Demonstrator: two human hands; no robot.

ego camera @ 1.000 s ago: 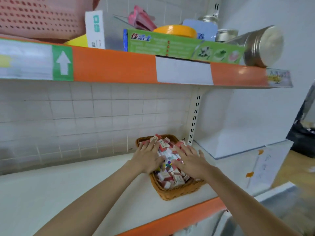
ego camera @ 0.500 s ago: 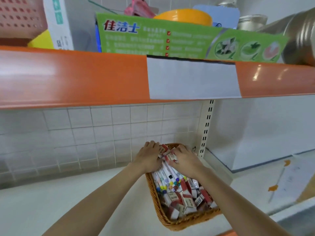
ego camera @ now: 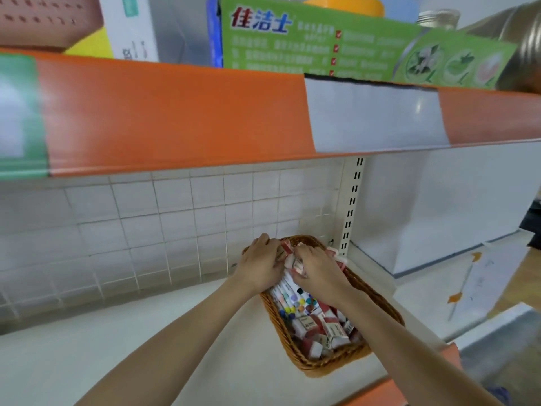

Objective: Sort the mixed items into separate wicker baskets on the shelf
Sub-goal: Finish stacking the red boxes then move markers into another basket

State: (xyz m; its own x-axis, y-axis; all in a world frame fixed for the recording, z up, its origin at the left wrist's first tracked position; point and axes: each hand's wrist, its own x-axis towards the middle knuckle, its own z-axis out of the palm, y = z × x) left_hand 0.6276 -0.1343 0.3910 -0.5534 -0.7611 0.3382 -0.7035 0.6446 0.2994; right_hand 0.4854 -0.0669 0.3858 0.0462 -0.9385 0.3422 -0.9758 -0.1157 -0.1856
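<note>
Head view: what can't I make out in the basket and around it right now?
- Far end of the basket: covered by the left hand and right hand.
- What the fingers grip: red-and-white boxes bunch between the hands, count unclear.
- Box print: too small and blurred.
- Pens: upper ends under the hands.
- Upper shelf goods: cut off by the top edge.

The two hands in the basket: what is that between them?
In the head view, small red-and-white boxes sit between the left hand and right hand, both gripping them over the far end of the wicker basket.
</note>
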